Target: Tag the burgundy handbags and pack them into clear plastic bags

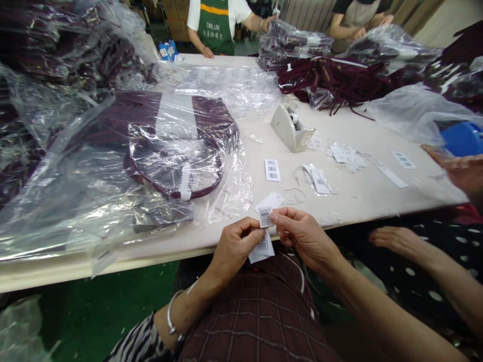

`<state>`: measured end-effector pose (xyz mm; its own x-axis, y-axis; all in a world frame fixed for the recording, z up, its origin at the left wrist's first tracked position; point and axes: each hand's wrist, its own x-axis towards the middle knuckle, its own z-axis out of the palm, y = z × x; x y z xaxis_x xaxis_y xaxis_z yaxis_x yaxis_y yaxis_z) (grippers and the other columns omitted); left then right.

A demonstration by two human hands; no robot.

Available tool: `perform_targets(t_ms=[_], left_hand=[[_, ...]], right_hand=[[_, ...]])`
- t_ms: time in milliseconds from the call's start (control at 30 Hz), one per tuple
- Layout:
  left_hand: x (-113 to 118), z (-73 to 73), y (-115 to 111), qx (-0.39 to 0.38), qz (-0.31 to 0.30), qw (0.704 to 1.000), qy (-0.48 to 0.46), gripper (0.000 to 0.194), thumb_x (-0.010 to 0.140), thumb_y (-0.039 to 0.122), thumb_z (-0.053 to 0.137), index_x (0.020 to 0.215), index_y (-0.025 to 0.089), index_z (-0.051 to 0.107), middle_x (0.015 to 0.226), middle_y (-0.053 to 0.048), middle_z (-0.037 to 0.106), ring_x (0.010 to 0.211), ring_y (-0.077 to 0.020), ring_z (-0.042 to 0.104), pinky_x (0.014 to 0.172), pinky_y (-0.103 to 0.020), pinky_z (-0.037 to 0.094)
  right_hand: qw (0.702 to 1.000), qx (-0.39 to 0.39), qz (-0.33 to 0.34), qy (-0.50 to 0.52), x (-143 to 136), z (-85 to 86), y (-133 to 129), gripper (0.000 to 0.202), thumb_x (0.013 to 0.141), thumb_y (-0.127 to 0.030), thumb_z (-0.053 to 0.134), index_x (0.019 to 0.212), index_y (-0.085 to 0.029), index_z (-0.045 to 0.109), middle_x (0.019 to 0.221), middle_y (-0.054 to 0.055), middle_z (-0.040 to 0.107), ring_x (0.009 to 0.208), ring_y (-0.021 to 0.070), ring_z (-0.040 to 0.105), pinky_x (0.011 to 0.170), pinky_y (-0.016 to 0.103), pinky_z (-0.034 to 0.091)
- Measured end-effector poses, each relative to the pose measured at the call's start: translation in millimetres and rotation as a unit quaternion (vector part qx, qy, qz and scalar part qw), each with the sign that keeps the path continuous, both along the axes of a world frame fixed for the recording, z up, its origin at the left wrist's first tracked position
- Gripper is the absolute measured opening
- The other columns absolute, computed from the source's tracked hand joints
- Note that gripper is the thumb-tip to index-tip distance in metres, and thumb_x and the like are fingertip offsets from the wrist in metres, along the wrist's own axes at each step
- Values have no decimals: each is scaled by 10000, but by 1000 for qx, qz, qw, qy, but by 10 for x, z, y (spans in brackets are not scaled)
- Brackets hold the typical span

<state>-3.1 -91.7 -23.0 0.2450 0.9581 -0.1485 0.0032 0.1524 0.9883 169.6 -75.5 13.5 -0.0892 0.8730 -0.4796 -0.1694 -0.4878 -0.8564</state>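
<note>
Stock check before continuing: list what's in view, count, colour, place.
barcode label: one, white, lower centre
held tags: uncounted, white, just below
loose tags: several, white, tabletop
barcode sheets: several, white, tabletop
tape dispenser: one, grey, tabletop
bagged handbag: one, maroon, left tabletop
goods piles: several, maroon, both sides
table: one, whitish, ahead
blue objects: two, blue, far edge, right edge
co-workers: several, varied clothing, opposite, right
left hand: one, bare, lower centre
right hand: one, bare, lower centre
</note>
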Motion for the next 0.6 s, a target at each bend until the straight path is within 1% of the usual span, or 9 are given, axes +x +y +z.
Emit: perform_targets(t_ms=[67,133,167,200,267,333,500,567,600], left_hand=[[-24,-18,-13,-8,-2,1000,10,197,853,327,650,960,169,699,672,31,586,597,-86,510,551,-177,407],[-36,-28,-21,-31,-11,999,1,304,853,359,648,1101,184,663,626,51,553,534,-80,481,502,-174,386],[-37,-29,-22,-39,-15,999,-4,322,853,371,648,1114,184,655,625,52,556,524,-79,478,494,-173,380],[-36,-27,-21,-40,-15,999,-5,299,852,378,647,1074,178,664,639,44,570,532,-79,485,498,-172,380],[-28,-17,-12,-30,-10,999,3,228,856,379,643,919,163,679,682,23,603,575,-80,504,524,-170,387],[-18,-2,-1,-17,0,1000,18,213,859,370,639,839,159,665,688,20,604,595,-80,504,537,-169,385],[-10,23,-7,-12,2,999,37,197,864,349,620,798,163,627,634,41,565,554,-73,470,518,-171,364],[-27,14,-29,-2,-17,998,61,185,876,337,604,811,167,639,625,43,572,541,-75,472,514,-176,360],[-42,3,-42,16,-31,996,84,174,883,320,594,817,170,650,631,38,588,548,-79,489,522,-182,368]], right_hand=[[1000,-2,-7,-2,1,-12,8,322,675,-420,822,734,-161,639,526,-45,510,444,43,360,432,203,221],[1000,-4,-10,-1,-1,-24,15,314,680,-414,820,736,-161,644,527,-43,507,447,44,364,433,204,226],[1000,-4,-10,0,-3,-30,18,314,681,-414,820,736,-160,645,527,-42,506,447,44,364,433,205,227],[1000,-4,-9,1,-7,-35,19,316,680,-416,821,733,-159,645,526,-42,506,446,43,363,432,204,226],[1000,-4,-7,4,-18,-46,17,328,672,-425,825,722,-159,641,521,-43,505,441,41,358,430,203,218],[1000,-3,-7,5,-35,-58,9,341,658,-431,833,709,-159,636,516,-45,503,439,40,357,430,203,216],[1000,1,-12,-5,-55,-62,-5,351,648,-445,833,726,-160,644,526,-47,504,455,49,363,441,209,223],[999,12,-25,-20,-5,-21,24,357,639,-458,832,737,-167,650,538,-49,505,467,58,372,450,217,231],[998,24,-33,-37,41,11,54,357,635,-463,831,744,-170,657,550,-48,512,481,63,385,460,221,245]])
